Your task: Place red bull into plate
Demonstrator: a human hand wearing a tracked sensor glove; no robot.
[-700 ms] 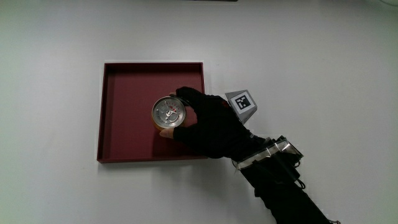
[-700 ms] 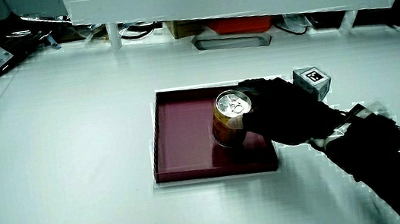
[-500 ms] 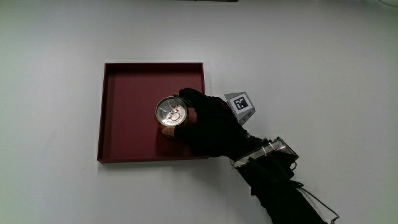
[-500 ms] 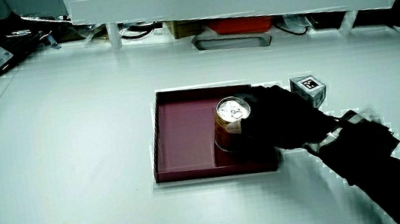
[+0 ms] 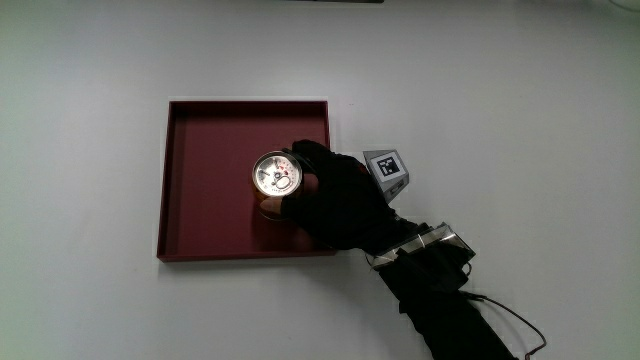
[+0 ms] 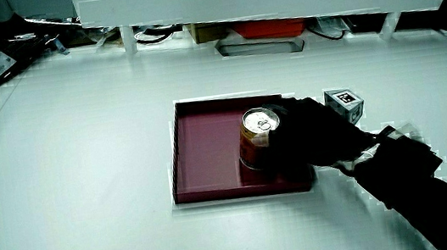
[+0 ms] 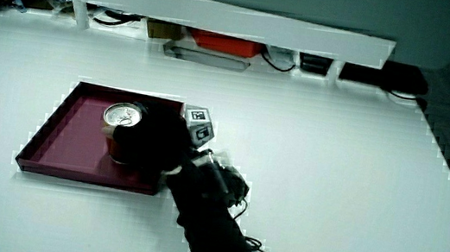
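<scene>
red bull, a small metal can (image 5: 276,178) with a silver pull-tab top and reddish-gold side, stands upright inside the dark red square plate (image 5: 205,190) with low walls, on the plate's floor. it sits toward the plate wall nearest the forearm, with much more bare red floor open on its other flank. the hand (image 5: 340,195) in the black glove is wrapped round the can's side, fingers (image 5: 308,154) curled against it, closed on the can; in both side views the glove covers the can's nearer flank (image 6: 310,136) (image 7: 148,146). the small patterned cube (image 5: 387,168) on the hand's back hangs just outside the plate's rim. the black-sleeved forearm (image 5: 445,300) crosses the plate's corner nearest the person. the plate rests on a wide white table (image 5: 520,110), bare all around it. a low white partition (image 6: 260,1) runs along the table's edge farthest from the person.
</scene>
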